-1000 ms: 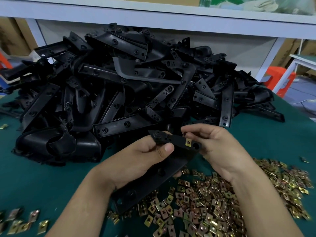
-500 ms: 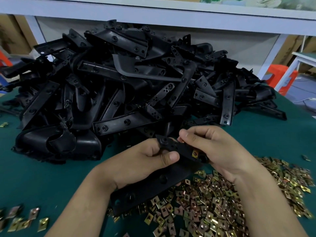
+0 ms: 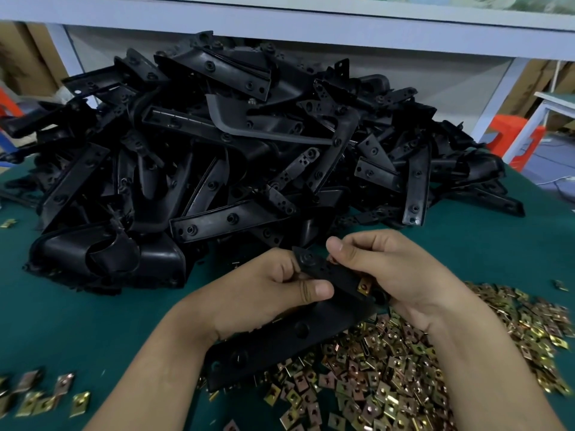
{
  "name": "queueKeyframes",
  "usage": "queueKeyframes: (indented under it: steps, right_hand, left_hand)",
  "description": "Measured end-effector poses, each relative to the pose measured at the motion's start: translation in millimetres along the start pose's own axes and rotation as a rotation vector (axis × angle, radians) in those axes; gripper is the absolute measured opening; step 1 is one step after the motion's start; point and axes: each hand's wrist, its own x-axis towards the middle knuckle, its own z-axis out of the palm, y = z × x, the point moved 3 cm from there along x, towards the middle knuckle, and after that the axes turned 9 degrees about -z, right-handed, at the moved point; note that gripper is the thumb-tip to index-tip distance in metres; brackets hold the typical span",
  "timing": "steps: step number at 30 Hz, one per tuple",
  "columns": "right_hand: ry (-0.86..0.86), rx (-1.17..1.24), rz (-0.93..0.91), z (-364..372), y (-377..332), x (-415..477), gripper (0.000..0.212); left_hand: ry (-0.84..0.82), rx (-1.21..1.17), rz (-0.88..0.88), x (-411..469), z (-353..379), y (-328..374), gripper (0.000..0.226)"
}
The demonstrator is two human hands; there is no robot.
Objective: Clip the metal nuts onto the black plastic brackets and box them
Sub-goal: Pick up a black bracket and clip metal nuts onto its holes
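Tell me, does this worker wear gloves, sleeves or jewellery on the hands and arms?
No. The left hand and right hand are bare, ungloved, with no ring showing. Both forearms are uncovered to the frame's edge: no sleeve, watch or bracelet in view.

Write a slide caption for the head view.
Left hand and right hand grip a black plastic bracket bearing a brass-coloured metal nut over loose nuts on a green table.

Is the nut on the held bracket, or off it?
On: a brass-coloured nut sits on the bracket, by the right hand. Fully clipped: cannot tell.
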Motion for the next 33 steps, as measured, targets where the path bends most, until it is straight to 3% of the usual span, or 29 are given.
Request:
queueKeyframes:
  steps: [5, 16, 23, 24, 28, 33]
  right_hand:
    - [-0.031, 0.0, 0.008, 1.8, 1.3, -0.5, 0.034]
    - [-0.106, -0.099, -0.09, -3.8, 0.4, -1.2, 0.029]
    - [-0.117, -0.1, -0.032, -1.1, 5.3, 0.6, 0.035]
    - [-0.117, -0.107, -0.028, -0.1, 5.6, 1.0, 0.039]
    - [-0.083, -0.115, -0.034, 1.4, 5.6, 3.6, 0.051]
    - [0.054, -0.069, 0.011, -3.7, 9.7, 6.1, 0.048]
  left_hand:
    - [-0.018, 0.029, -0.006, 0.9, 4.0, 1.5, 0.016]
    - [-0.003, 0.067, -0.013, 5.6, 6.6, -2.8, 0.019]
    - [0.114, 0.127, 0.0, 5.0, 5.7, -3.4, 0.008]
    - [0.151, 0.121, 0.01, 4.5, 4.0, -2.5, 0.014]
    - [0.207, 0.103, 0.032, 4.0, 2.1, 2.1, 0.035]
    - [0.251, 0.031, -0.026, 6.5, 3.3, 0.4, 0.013]
